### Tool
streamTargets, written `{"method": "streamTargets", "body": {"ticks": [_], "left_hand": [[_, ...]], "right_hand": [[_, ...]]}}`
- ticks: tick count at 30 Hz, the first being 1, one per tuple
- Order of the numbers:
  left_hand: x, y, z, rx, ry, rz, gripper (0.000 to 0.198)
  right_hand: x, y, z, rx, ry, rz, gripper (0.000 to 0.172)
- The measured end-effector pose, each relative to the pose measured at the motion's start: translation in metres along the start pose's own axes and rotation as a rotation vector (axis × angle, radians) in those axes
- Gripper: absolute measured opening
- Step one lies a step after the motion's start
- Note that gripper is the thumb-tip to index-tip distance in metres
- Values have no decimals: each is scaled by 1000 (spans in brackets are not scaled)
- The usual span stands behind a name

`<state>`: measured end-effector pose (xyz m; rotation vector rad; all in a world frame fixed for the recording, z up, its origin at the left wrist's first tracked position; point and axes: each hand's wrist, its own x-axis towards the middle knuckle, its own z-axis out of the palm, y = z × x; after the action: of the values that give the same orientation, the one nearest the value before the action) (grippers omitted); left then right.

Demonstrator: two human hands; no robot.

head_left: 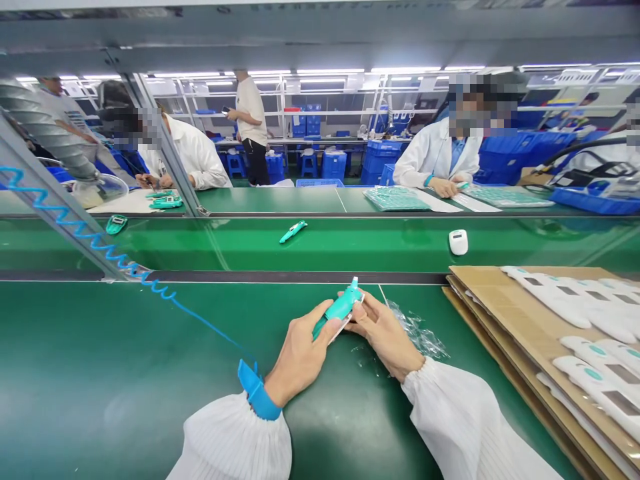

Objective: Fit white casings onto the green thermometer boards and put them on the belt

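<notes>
While the left hand [301,348], fingers curled, is gripping the near end of the teal-and-white device [341,305] above the surface [125,360] and the right hand [384,333] is pinching the device's far end, light, even pressure is probably serving best.

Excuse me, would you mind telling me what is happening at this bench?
A person's bare left hand and right hand together hold a slim teal-and-white plastic device above the green worktop. Crumpled clear plastic film lies beside the right hand; white casings with dark windows rest on brown cardboard sheets at the right.
</notes>
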<state>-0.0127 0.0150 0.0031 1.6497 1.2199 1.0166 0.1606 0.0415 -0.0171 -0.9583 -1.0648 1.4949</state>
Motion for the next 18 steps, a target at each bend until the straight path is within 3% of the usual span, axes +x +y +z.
{"method": "streamTargets", "body": {"ticks": [5, 10, 15, 18], "left_hand": [[-2, -1, 1, 19, 31, 41, 49], [-2, 3, 2, 32, -67, 134, 50], [-3, 4, 3, 196, -17, 39, 44], [-4, 5, 2, 242, -17, 26, 30]], "right_hand": [[6, 5, -6, -52, 72, -58, 66], [10, 11, -7, -109, 79, -112, 64], [3, -4, 0, 33, 71, -39, 52], [0, -11, 3, 83, 65, -15, 52]]}}
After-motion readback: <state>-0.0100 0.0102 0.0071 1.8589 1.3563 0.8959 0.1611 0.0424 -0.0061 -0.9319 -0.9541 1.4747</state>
